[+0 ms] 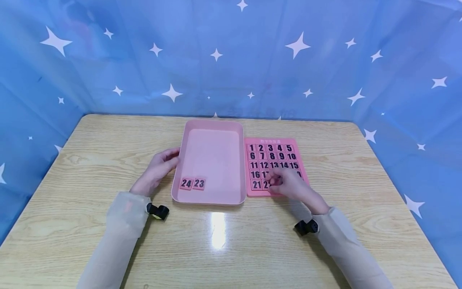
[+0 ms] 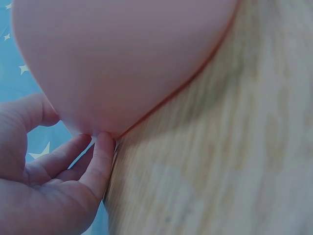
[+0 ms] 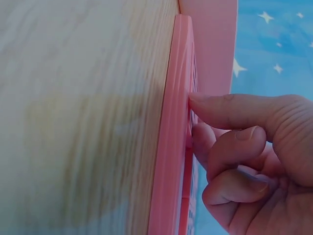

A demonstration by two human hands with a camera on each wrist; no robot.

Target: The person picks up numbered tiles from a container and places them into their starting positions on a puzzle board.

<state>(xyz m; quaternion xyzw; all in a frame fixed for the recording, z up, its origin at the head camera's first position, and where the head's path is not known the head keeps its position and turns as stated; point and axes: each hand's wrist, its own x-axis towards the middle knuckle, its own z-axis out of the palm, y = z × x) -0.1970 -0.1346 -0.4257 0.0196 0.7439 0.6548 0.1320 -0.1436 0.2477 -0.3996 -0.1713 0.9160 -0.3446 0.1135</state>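
Note:
A pink tray (image 1: 213,156) lies on the table, holding number tiles 24 (image 1: 186,184) and 23 (image 1: 199,184) near its front left corner. My left hand (image 1: 160,166) touches the tray's left wall from outside; in the left wrist view its thumb and fingertips rest against the pink wall (image 2: 127,58). Right of the tray lies a pink number board (image 1: 278,140) with rows of numbered tiles. Over its bottom row, my right hand (image 1: 288,184) pinches at number tile 22 (image 1: 266,184) with thumb and index finger, partly hiding it. The right wrist view shows these fingertips at the board's face, other fingers curled.
The wooden table (image 1: 231,257) extends around the tray and board. A blue cloth with white stars (image 1: 252,68) hangs behind and at the sides. The board stands close against the tray's right wall. Each wrist carries a small black camera.

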